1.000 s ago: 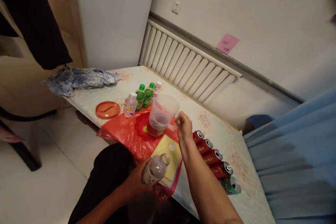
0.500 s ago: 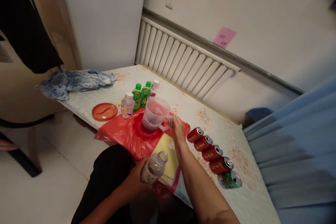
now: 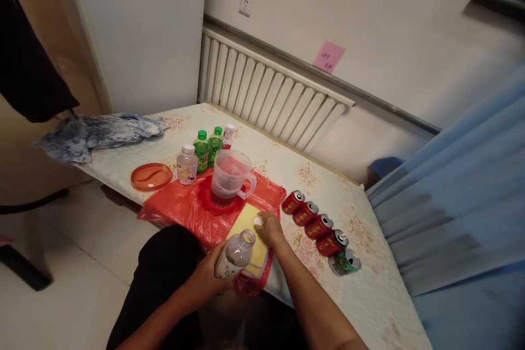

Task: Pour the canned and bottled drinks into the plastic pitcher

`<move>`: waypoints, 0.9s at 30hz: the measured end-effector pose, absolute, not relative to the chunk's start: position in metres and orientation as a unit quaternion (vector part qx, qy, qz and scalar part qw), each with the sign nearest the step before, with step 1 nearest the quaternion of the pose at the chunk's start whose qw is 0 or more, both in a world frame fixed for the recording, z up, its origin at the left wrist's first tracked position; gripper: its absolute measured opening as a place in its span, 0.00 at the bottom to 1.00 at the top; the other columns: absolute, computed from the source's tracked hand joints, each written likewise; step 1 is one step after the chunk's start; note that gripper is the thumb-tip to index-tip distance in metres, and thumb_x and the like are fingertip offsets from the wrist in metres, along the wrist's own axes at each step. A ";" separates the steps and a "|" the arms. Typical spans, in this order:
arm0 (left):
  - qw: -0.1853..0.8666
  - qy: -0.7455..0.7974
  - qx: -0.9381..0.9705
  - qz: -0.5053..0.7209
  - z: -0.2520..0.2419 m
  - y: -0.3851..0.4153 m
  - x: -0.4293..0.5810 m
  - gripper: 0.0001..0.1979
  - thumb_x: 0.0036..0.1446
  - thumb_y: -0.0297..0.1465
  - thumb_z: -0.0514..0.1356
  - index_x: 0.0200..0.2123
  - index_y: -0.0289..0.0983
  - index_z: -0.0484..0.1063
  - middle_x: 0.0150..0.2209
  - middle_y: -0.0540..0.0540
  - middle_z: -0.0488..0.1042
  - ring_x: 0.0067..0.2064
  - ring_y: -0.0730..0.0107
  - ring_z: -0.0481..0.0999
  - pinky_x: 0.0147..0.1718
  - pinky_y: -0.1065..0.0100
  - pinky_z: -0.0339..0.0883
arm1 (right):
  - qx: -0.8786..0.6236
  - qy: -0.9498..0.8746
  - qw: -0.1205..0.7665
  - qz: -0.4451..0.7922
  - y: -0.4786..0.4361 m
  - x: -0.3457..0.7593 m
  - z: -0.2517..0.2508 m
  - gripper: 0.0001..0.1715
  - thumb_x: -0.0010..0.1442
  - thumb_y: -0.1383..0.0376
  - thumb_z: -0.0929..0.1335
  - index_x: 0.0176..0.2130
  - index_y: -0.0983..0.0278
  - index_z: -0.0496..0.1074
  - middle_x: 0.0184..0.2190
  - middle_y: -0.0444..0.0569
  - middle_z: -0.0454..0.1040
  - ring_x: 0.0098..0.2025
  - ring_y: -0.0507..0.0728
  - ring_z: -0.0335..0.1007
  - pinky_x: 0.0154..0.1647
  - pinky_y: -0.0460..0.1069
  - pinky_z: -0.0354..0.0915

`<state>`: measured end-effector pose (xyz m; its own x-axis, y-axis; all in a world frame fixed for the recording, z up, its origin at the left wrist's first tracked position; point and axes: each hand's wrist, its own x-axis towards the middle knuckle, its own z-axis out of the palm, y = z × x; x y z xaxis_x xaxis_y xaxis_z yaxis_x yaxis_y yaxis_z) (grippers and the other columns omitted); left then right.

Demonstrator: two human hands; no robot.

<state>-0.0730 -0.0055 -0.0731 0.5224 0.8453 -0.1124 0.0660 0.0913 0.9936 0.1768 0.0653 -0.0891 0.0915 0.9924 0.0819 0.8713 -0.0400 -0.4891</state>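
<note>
My left hand (image 3: 207, 276) is wrapped round an uncapped clear plastic bottle (image 3: 235, 257), tilted with its mouth up and to the right. My right hand (image 3: 270, 228) is closed on a white bottle cap (image 3: 258, 221), just above a yellow cloth (image 3: 253, 254). Beyond the hands, a clear plastic measuring jug (image 3: 230, 175) stands in a red scalloped dish (image 3: 204, 202), its handle towards the right. Dish and cloth rest on a red plastic bag (image 3: 174, 208).
Several red cans (image 3: 320, 226) and one green can (image 3: 345, 262) line the right. Two green bottles (image 3: 201, 153) and a white-capped bottle (image 3: 187, 165) stand behind the jug's left side. An orange lid (image 3: 151, 176) and a blue-patterned cloth (image 3: 110, 134) lie at the left.
My right hand has let go of the jug's handle, come down to the yellow cloth and taken hold of the white cap. My left hand still holds the bottle. The view has shifted slightly.
</note>
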 end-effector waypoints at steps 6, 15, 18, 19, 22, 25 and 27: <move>0.626 0.374 0.614 0.304 -0.073 -0.006 -0.072 0.40 0.38 0.24 0.61 0.59 0.38 0.58 0.52 0.44 0.73 0.49 0.57 0.73 0.43 0.64 0.70 | -0.669 -0.662 0.306 0.145 0.053 0.169 -0.069 0.12 0.47 0.69 0.69 0.36 0.63 0.72 0.34 0.46 0.71 0.38 0.56 0.67 0.42 0.51 0.65; 0.607 0.355 0.645 0.298 -0.063 -0.008 -0.053 0.39 0.38 0.25 0.61 0.57 0.39 0.59 0.54 0.44 0.71 0.54 0.53 0.70 0.52 0.57 0.66 | -0.549 -0.771 0.296 0.127 -0.026 0.168 0.043 0.25 0.51 0.77 0.64 0.48 0.62 0.69 0.44 0.50 0.68 0.44 0.57 0.68 0.47 0.52 0.65; 0.609 0.324 0.659 0.298 -0.058 -0.012 -0.047 0.40 0.37 0.24 0.61 0.58 0.38 0.59 0.56 0.42 0.69 0.56 0.53 0.69 0.53 0.58 0.65 | -0.533 -0.800 0.245 0.124 -0.049 0.165 0.068 0.26 0.54 0.78 0.64 0.51 0.61 0.68 0.47 0.51 0.69 0.47 0.57 0.68 0.49 0.52 0.65; 0.609 0.317 0.664 0.295 -0.057 -0.013 -0.045 0.40 0.37 0.24 0.61 0.58 0.38 0.59 0.56 0.42 0.69 0.56 0.54 0.69 0.53 0.59 0.65 | -0.528 -0.806 0.237 0.126 -0.054 0.165 0.073 0.26 0.54 0.78 0.64 0.52 0.61 0.68 0.47 0.52 0.69 0.47 0.57 0.68 0.50 0.52 0.64; 0.601 0.312 0.678 0.286 -0.054 -0.016 -0.042 0.40 0.37 0.23 0.60 0.58 0.39 0.59 0.55 0.44 0.70 0.56 0.54 0.68 0.53 0.59 0.65 | -0.520 -0.809 0.237 0.136 -0.061 0.169 0.079 0.26 0.55 0.77 0.66 0.52 0.62 0.68 0.46 0.51 0.71 0.46 0.57 0.69 0.49 0.52 0.65; 0.588 0.325 0.687 0.277 -0.051 -0.020 -0.039 0.40 0.37 0.23 0.61 0.58 0.39 0.60 0.56 0.44 0.69 0.57 0.54 0.67 0.53 0.60 0.65 | -0.535 -0.788 0.264 0.151 -0.064 0.177 0.078 0.23 0.53 0.74 0.70 0.49 0.62 0.69 0.44 0.49 0.73 0.43 0.57 0.69 0.48 0.52 0.65; 0.590 0.327 0.686 0.272 -0.047 -0.023 -0.036 0.40 0.36 0.22 0.60 0.58 0.38 0.60 0.56 0.44 0.69 0.56 0.54 0.68 0.53 0.61 0.65 | -0.547 -0.771 0.277 0.173 -0.066 0.181 0.077 0.21 0.53 0.72 0.72 0.47 0.62 0.70 0.41 0.47 0.74 0.41 0.56 0.70 0.45 0.51 0.66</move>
<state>-0.0364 -0.0227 -0.0469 0.6383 0.7697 -0.0114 0.1271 -0.0908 0.9877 0.1806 -0.0656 0.0771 -0.2477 0.9391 0.2380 0.7477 0.3415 -0.5695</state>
